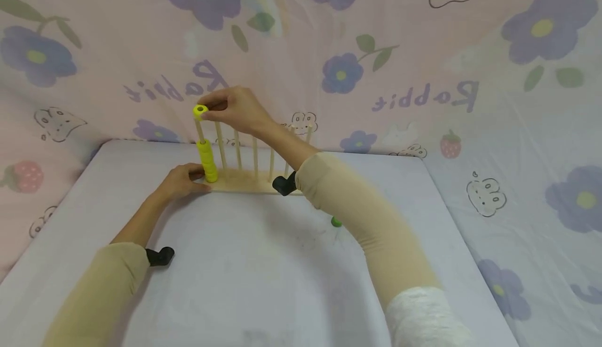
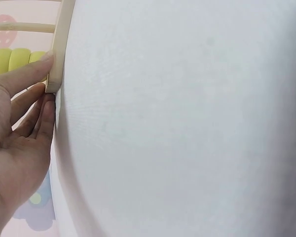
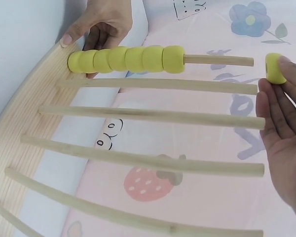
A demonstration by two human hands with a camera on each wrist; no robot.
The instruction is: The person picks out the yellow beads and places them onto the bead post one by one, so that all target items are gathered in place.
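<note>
My right hand (image 1: 240,109) pinches a yellow bead (image 3: 275,68) between thumb and fingers. In the right wrist view the bead sits just off the free tip of the end peg (image 3: 219,60), apart from it. Several yellow beads (image 3: 133,59) are stacked on that peg down to the wooden base (image 3: 34,96). At the base's left end my left hand (image 1: 182,182) grips the wood, thumb on the top face and fingers against the end, as the left wrist view shows. Several bare pegs (image 3: 153,115) stand in a row beside the beaded one.
The rack stands near the back of a white-covered table (image 1: 226,284). A small green object (image 1: 336,221) lies on the table by my right forearm, partly hidden. Behind rises a printed cloth (image 1: 291,49) with flowers and rabbits.
</note>
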